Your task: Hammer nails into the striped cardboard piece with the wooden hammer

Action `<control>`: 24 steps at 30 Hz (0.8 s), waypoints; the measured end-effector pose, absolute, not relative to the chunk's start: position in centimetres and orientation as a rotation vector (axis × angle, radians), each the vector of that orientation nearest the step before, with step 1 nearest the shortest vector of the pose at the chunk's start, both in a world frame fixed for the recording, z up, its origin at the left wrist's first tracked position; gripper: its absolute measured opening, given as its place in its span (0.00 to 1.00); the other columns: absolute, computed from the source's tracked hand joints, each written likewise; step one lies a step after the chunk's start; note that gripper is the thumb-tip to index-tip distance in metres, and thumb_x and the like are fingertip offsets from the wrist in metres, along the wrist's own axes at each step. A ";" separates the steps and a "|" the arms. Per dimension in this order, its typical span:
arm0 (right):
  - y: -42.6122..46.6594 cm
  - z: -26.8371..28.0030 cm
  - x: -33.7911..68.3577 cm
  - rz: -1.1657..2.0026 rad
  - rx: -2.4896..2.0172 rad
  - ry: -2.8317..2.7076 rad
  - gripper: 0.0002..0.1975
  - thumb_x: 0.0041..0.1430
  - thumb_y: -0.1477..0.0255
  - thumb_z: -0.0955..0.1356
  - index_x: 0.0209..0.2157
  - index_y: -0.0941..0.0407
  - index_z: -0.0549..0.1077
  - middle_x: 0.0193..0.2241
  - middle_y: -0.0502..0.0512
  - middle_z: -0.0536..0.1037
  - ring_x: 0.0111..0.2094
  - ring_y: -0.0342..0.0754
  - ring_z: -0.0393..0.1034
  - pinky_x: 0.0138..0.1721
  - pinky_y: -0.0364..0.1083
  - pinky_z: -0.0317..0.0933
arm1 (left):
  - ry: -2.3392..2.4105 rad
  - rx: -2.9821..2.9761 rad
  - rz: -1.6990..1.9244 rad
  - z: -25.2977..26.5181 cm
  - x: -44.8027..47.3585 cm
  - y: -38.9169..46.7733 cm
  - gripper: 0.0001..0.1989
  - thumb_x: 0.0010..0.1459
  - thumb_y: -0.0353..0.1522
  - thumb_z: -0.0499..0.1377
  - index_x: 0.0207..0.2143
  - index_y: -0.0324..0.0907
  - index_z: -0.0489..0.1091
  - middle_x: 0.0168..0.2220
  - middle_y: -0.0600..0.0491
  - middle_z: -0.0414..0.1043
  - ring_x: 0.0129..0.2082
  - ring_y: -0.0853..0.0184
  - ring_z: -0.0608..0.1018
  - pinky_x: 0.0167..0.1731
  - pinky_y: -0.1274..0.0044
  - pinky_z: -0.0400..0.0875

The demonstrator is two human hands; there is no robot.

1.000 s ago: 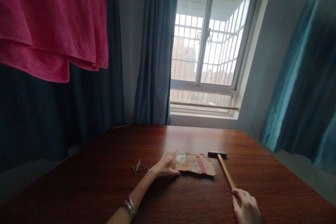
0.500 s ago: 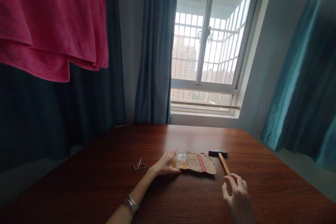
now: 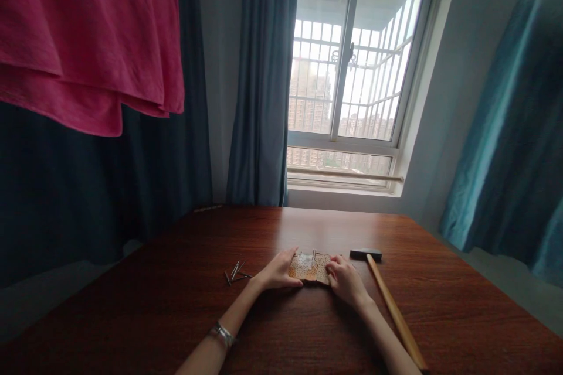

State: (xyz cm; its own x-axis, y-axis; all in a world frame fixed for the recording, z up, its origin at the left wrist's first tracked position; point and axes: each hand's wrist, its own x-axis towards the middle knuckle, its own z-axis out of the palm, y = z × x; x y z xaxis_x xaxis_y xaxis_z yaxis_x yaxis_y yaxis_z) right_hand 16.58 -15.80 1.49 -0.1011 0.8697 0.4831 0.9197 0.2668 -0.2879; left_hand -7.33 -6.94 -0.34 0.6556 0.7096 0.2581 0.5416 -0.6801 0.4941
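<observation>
A spotted piece of cardboard (image 3: 310, 270) with a ragged edge lies on the table in front of me. My left hand (image 3: 279, 271) holds its left end, thumb at the near edge and fingers at the far edge. Over the right part, my right hand (image 3: 345, 279) grips it with bent fingers and hides that end. A small nail-like metal piece (image 3: 314, 256) stands near its far edge. To the right rests a hammer (image 3: 391, 303), dark head away from me and wooden handle towards me, with no hand on it.
Several loose nails (image 3: 235, 273) lie left of my left hand. The brown wooden table (image 3: 185, 304) reaches back to the wall below a window (image 3: 347, 70). Blue curtains (image 3: 259, 82) hang around it, and a pink cloth (image 3: 97, 41) hangs at upper left.
My right hand has let go of the hammer handle and moved left onto the cardboard. The hammer stays on the table. My left hand keeps its hold.
</observation>
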 end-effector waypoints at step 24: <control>-16.0 -0.8 16.7 -0.142 -1.660 -1.953 0.14 0.52 0.74 0.61 0.38 0.48 0.72 0.40 0.53 0.70 0.43 0.48 0.62 0.42 0.43 0.56 | 1.317 2.585 0.234 5.9 -19.2 -6.9 0.08 0.49 0.34 0.53 0.26 0.41 0.71 0.30 0.54 0.69 0.29 0.69 0.69 0.29 0.80 0.60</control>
State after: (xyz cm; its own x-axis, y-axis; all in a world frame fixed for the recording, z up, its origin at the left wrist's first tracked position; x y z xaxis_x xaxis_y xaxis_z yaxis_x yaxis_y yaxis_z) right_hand 16.68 -15.95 -0.75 -0.0701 0.8748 0.4793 0.9348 0.2254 -0.2745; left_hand -19.18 -6.93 5.94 0.5832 0.8114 0.0376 0.7746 -0.5695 0.2752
